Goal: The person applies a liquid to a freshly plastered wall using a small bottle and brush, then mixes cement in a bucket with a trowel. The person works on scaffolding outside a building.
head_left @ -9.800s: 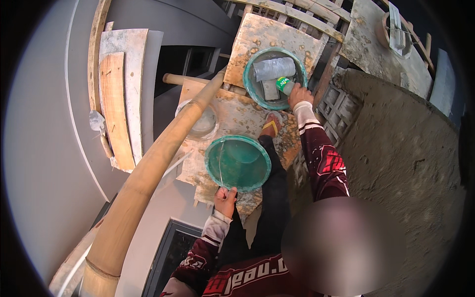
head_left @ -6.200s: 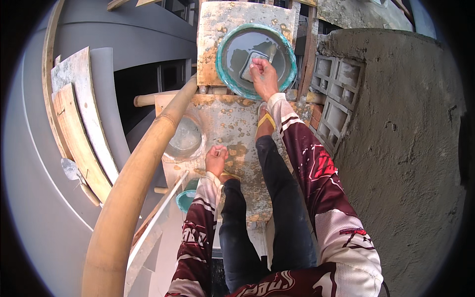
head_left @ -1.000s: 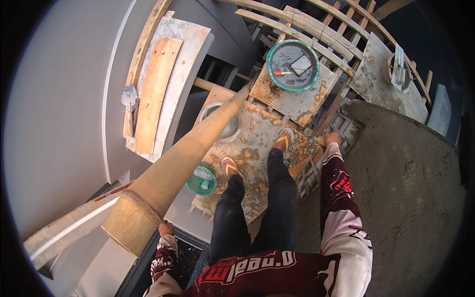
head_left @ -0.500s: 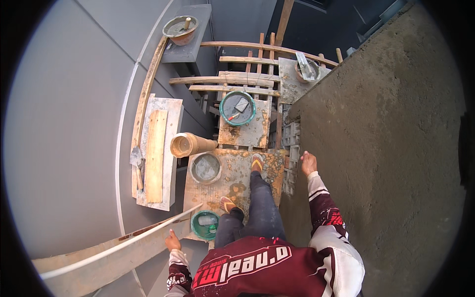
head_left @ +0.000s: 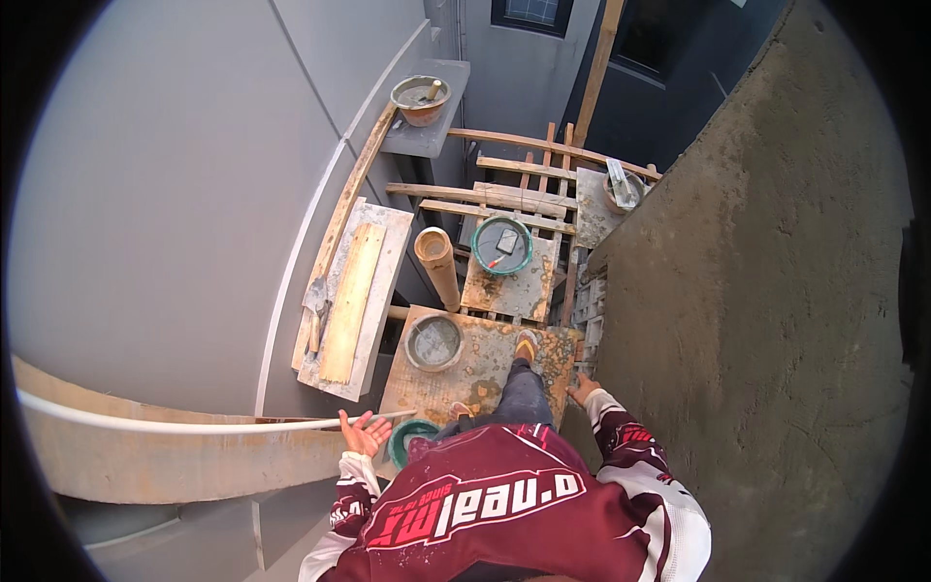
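Note:
My left hand (head_left: 364, 434) is open, palm up with fingers spread, right at a long white pipe (head_left: 208, 424); I cannot tell whether they touch. Close to that hand sits a green bucket (head_left: 396, 448), partly covered by my body. My right hand (head_left: 584, 388) hangs beside the wet grey plastered wall (head_left: 747, 291), fingers loosely stretched and nothing visible in them. Under my feet lies a stained board (head_left: 475, 364), with a round basin of grey mix (head_left: 433, 342) on its left part.
Ahead, a green basin (head_left: 501, 245) holds grey mix and a flat tool. Beside it stands a bamboo post (head_left: 438, 267). A trowel (head_left: 316, 294) and a plank (head_left: 352, 301) lie on the left board. Farther off are another basin (head_left: 421, 105), wooden rails (head_left: 504, 199) and a bucket with a float (head_left: 621, 189).
My view has tilted and shifted, and my body leans farther forward over the board. The left hand has turned palm up with spread fingers by the pipe. The right hand has come lower and inward.

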Available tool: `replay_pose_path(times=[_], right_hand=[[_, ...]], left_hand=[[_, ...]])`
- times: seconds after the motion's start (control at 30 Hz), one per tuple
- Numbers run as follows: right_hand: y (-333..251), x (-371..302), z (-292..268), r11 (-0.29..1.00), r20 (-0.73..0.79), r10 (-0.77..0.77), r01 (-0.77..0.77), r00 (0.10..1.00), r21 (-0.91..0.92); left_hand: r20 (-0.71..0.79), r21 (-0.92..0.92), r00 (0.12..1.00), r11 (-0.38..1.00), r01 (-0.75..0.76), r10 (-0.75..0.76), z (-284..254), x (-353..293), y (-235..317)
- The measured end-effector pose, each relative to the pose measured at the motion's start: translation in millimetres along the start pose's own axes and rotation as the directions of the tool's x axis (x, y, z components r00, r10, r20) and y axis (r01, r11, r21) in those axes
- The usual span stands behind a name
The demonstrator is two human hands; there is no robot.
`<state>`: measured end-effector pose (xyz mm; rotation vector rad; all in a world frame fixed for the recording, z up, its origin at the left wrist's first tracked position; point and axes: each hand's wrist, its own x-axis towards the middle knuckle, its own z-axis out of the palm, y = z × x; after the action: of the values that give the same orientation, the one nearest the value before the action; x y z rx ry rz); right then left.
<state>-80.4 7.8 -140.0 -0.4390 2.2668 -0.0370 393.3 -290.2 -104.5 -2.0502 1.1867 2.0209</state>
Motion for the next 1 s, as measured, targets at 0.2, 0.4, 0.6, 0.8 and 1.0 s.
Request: replay_pose_path(times=[0.2, 0.4, 0.6, 0.8, 1.0], right_hand=[[82.3, -17.9, 95.2, 0.84, 0.348, -0.084, 0.254, 0.934, -0.479], [35.2, -130.1, 33.3, 0.937, 0.461, -0.005, 0.165, 0.887, -0.308], [78.5, -149.9, 26.2, 0.976, 0.348, 0.022, 0.056, 0.937, -0.212], [81.8, -153.3, 32.9, 0.993, 0.259, 0.034, -0.004, 0.965, -0.115], [56.7, -98.8, 40.1, 0.999, 0.098, -0.033, 0.035, 0.995, -0.019]], left_hand=[[0.088, 0.927, 0.979, 0.345, -0.149, 0.186, 14.4, 12.9, -80.8], [0.022, 0.826, 0.999, 0.563, -0.036, 0.03, 17.9, 21.9, -172.6], [0.042, 0.777, 0.998, 0.629, -0.008, -0.039, 11.6, 22.3, -206.1], [0.104, 0.771, 0.992, 0.636, -0.035, -0.071, 15.4, 31.1, -211.3], [0.35, 0.872, 0.936, 0.354, -0.337, 0.028, -6.9, 69.6, -201.2]])
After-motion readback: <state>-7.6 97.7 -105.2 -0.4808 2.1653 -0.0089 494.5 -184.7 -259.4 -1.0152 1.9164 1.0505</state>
